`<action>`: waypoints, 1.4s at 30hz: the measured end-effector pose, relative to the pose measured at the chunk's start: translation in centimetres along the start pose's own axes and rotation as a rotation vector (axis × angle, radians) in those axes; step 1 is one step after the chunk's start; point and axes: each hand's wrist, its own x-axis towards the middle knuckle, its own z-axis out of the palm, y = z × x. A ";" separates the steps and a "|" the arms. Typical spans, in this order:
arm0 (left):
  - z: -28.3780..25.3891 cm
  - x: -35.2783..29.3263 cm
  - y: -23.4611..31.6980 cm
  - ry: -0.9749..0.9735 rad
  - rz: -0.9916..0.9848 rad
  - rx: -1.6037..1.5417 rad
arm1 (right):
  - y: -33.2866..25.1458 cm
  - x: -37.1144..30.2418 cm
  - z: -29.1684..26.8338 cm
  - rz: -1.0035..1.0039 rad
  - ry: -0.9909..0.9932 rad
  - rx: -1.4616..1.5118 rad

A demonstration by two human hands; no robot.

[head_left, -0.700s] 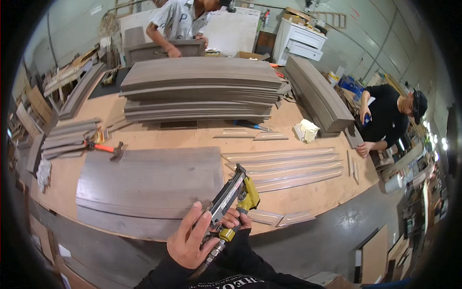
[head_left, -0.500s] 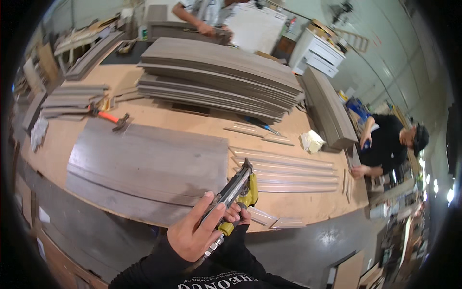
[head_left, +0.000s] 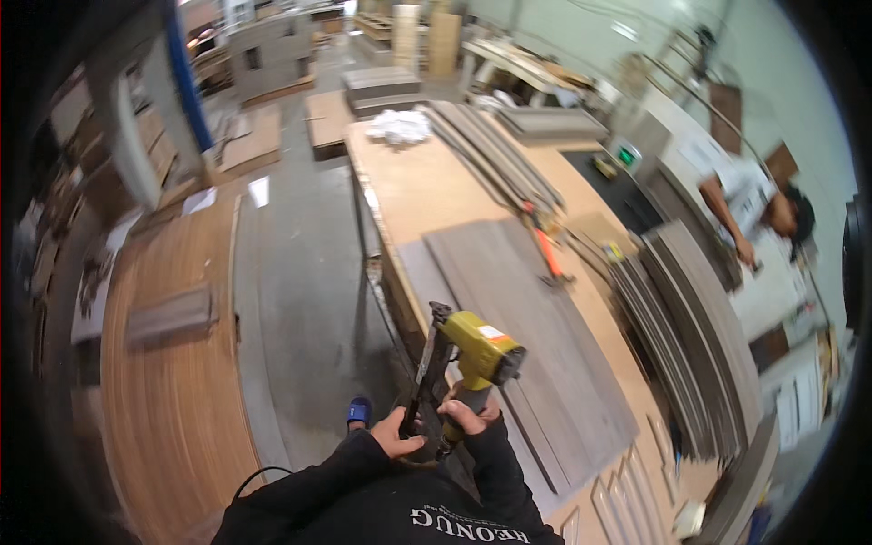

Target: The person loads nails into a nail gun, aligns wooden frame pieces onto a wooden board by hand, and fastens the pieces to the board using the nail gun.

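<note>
A yellow and black air nail gun (head_left: 481, 350) is held upright in front of my body, its nose pointing up and away. My right hand (head_left: 472, 414) wraps around its grip. Lower down, my left hand (head_left: 397, 434) is closed on the bottom end of its black magazine. Just beyond the gun, grey wood-grain panels (head_left: 536, 336) lie on the light-brown worktable (head_left: 391, 195). A hammer (head_left: 547, 252) with an orange-red handle rests past the far end of the panels.
Stacked curved grey boards (head_left: 695, 336) stand on the table's right side, with a person (head_left: 749, 195) beyond. Pale trim strips (head_left: 627, 500) lie near right; grey strips (head_left: 495, 154) and a white cloth (head_left: 400, 128) lie far. Across the floor gap is a brown wood-grain panel (head_left: 173, 391).
My view has swung left, bringing the floor and the brown panel into sight. The nail gun has turned more upright, and my left hand has gone from its side to the magazine's lower end.
</note>
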 end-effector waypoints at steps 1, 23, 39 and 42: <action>-1.4 0.0 -1.7 0.032 0.043 -0.098 | -0.8 1.4 3.3 -0.012 -0.049 -0.145; -30.4 2.4 -14.3 0.128 -0.115 -0.511 | 11.9 22.5 33.5 0.239 -0.089 -0.613; -35.1 6.4 -11.3 -0.057 -0.211 -0.143 | 11.6 26.1 30.5 0.154 0.008 -0.174; -32.5 10.0 -6.6 -0.041 -0.050 -0.210 | 8.6 26.0 24.1 0.136 0.167 -0.318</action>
